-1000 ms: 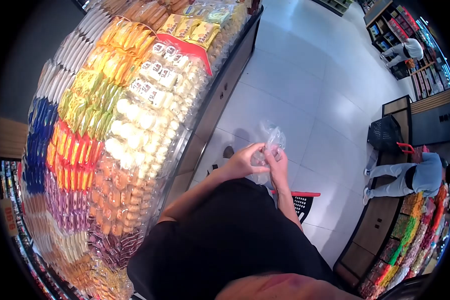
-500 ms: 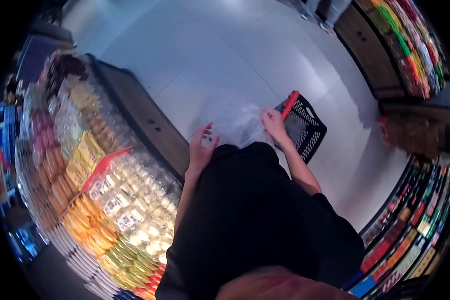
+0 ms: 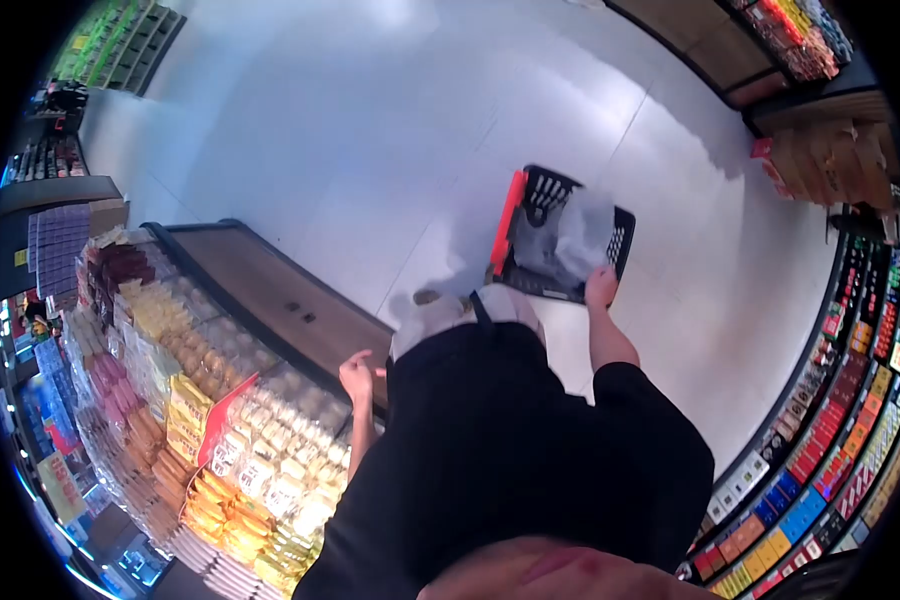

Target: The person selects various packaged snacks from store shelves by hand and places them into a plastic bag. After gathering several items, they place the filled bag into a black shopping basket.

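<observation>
A thin, clear plastic bag (image 3: 585, 228) hangs in and over the black shopping basket (image 3: 544, 291), which has a red handle (image 3: 509, 222). My right hand (image 3: 600, 287) is closed at the bag's near edge, beside the basket's near right corner. The bag looks whitish and crumpled; whether it holds anything, I cannot make out. To the left, my left hand (image 3: 357, 375) holds nothing, with its fingers loosely bent and apart. It is close to the edge of a display of packaged snacks (image 3: 285, 455).
On my left, a wooden display stand (image 3: 270, 290) runs along the snacks. Shelves of colourful boxed goods (image 3: 820, 450) curve round on the right. Brown paper bags (image 3: 825, 165) stand at the upper right. Pale tiled floor (image 3: 370, 130) stretches ahead.
The plastic bag went from in front of my body to the basket on the right, with my right hand. My left hand moved away from it, down and left. The view has shifted.
</observation>
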`<state>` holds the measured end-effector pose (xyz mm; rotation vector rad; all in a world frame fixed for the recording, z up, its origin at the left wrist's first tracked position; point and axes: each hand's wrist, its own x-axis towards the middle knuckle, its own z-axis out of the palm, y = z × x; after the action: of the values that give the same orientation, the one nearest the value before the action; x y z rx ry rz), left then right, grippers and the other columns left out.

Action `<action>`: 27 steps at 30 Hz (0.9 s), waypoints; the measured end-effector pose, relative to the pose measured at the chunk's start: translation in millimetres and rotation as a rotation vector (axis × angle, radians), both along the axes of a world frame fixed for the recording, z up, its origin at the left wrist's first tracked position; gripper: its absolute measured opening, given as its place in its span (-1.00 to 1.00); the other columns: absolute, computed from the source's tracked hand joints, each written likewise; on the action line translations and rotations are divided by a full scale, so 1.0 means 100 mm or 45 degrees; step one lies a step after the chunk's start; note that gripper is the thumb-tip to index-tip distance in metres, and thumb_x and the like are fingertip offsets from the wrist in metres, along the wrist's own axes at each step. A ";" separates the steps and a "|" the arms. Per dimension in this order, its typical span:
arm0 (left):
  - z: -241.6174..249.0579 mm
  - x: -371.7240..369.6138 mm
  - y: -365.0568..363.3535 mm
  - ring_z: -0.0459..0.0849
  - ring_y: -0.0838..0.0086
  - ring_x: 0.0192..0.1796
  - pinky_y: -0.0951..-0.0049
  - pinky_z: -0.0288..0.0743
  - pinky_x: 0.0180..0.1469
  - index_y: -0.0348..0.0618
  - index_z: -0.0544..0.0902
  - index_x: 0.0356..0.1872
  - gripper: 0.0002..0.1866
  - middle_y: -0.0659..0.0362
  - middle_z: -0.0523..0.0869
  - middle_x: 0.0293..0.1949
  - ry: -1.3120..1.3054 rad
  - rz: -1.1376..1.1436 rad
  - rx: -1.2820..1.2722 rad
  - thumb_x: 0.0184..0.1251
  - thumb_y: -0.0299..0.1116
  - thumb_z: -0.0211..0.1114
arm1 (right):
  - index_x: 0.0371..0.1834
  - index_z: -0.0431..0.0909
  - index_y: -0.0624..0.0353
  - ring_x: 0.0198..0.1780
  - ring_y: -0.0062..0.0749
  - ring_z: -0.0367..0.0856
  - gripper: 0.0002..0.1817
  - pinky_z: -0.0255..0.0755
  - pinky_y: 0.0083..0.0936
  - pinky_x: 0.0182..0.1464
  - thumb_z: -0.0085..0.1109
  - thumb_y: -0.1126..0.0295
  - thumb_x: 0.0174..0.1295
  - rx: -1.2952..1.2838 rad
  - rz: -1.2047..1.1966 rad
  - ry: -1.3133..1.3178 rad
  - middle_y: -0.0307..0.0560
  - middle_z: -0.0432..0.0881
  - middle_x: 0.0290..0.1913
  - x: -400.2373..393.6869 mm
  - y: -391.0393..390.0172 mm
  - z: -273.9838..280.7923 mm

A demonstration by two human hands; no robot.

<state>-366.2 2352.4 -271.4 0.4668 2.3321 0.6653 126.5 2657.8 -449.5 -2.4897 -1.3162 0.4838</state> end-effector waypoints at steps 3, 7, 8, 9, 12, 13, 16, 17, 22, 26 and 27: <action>-0.03 0.14 0.14 0.83 0.34 -0.49 0.48 0.63 -0.40 -0.32 0.79 -0.13 -0.65 -0.01 0.81 -0.47 -0.040 0.018 0.056 0.47 -0.55 -0.04 | 0.02 0.56 0.21 0.08 0.33 0.62 -0.58 0.48 0.09 0.14 0.04 0.07 0.36 -0.369 0.139 0.398 0.36 0.68 -0.01 0.08 0.10 -0.96; 0.20 0.36 0.51 0.80 0.30 -0.56 0.44 0.63 -0.47 -0.36 0.72 -0.32 -0.68 -0.04 0.79 -0.46 0.050 0.041 0.025 0.43 -0.59 -0.06 | 0.44 0.23 0.32 0.42 0.22 0.41 -0.23 0.29 -0.10 0.45 0.21 0.09 0.27 -0.504 0.155 0.530 0.43 0.42 0.37 -0.27 0.28 -0.91; 0.24 0.42 0.63 0.75 0.32 -0.63 0.45 0.55 -0.59 -0.35 0.67 -0.40 -0.69 -0.04 0.77 -0.48 0.031 0.091 0.110 0.42 -0.59 -0.07 | 0.50 0.17 0.30 0.46 0.18 0.37 -0.18 0.27 -0.13 0.48 0.24 0.13 0.25 -0.503 0.173 0.530 0.40 0.38 0.42 -0.32 0.31 -0.95; 0.28 0.46 0.74 0.74 0.34 -0.64 0.44 0.53 -0.61 -0.34 0.68 -0.41 -0.69 -0.01 0.76 -0.51 0.009 0.116 0.193 0.40 -0.59 -0.07 | 0.55 0.11 0.27 0.50 0.13 0.34 -0.13 0.26 -0.17 0.50 0.26 0.17 0.23 -0.500 0.191 0.528 0.38 0.34 0.47 -0.38 0.37 -0.96; 0.36 0.56 1.17 0.69 0.42 -0.67 0.44 0.47 -0.65 -0.35 0.70 -0.41 -0.70 0.02 0.73 -0.56 -0.234 0.114 0.467 0.38 -0.58 -0.03 | 0.16 0.51 0.26 0.05 -0.19 0.64 -0.57 0.48 -0.38 0.10 0.10 0.48 0.19 -0.020 0.297 0.839 0.14 0.65 -0.02 -0.60 0.73 -0.24; 0.35 0.56 1.34 0.71 0.41 -0.62 0.46 0.53 -0.55 -0.36 0.70 -0.34 -0.74 0.01 0.73 -0.54 -0.394 -0.025 0.456 0.38 -0.57 0.00 | 0.04 0.65 0.25 -0.10 -0.30 0.73 -0.64 0.56 -0.45 -0.03 0.04 0.59 0.17 0.143 0.330 0.933 0.06 0.76 -0.18 -0.73 0.83 0.17; 0.84 0.95 2.02 0.79 0.43 -0.32 0.55 0.57 -0.22 -0.36 0.69 -0.15 -0.73 0.07 0.79 -0.41 -0.591 -0.390 0.658 0.34 -0.62 0.00 | -0.45 0.73 0.17 -0.50 -0.60 0.54 -0.69 0.33 -0.57 -0.44 -0.07 0.67 0.08 0.511 0.406 1.106 -0.23 0.64 -0.57 -1.34 0.90 1.20; 0.95 1.06 2.22 0.77 0.44 -0.29 0.54 0.58 -0.17 -0.35 0.70 -0.16 -0.71 0.08 0.78 -0.39 -0.513 -0.491 0.746 0.32 -0.65 -0.02 | -0.51 0.72 0.20 -0.51 -0.64 0.51 -0.71 0.29 -0.58 -0.46 -0.06 0.67 0.08 0.487 0.461 1.187 -0.25 0.62 -0.58 -1.50 0.90 1.41; 1.03 1.39 2.74 0.64 0.56 -0.42 0.62 0.44 -0.29 -0.29 0.73 -0.22 -0.61 0.16 0.71 -0.51 -0.310 -0.575 1.330 0.11 -0.75 -0.06 | -0.65 0.59 0.24 -0.56 -0.66 0.41 -0.72 0.16 -0.62 -0.51 -0.16 0.73 -0.13 0.462 0.677 1.646 -0.30 0.51 -0.64 -2.17 0.64 1.93; 1.17 1.37 2.71 0.35 0.60 -0.57 0.52 0.19 -0.47 -0.32 0.65 -0.54 -0.69 0.21 0.54 -0.63 -0.398 -0.543 1.204 -0.01 -0.78 -0.09 | -0.73 0.49 0.21 -0.60 -0.65 0.35 -0.74 0.11 -0.62 -0.56 -0.22 0.69 -0.12 0.209 0.701 1.805 -0.30 0.43 -0.71 -2.40 0.30 2.27; 1.15 1.37 2.69 0.31 0.61 -0.58 0.52 0.12 -0.48 -0.32 0.62 -0.61 -0.71 0.22 0.51 -0.66 -0.496 -0.535 1.229 -0.04 -0.77 -0.09 | -0.68 0.51 0.21 -0.63 -0.65 0.31 -0.72 0.06 -0.61 -0.59 -0.24 0.70 -0.08 0.094 0.638 1.926 -0.30 0.43 -0.70 -2.43 0.23 2.31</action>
<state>-228.9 2621.5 -155.9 1.0878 1.3629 1.4851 -116.1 2680.3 -218.4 -0.9655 -1.0676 1.8195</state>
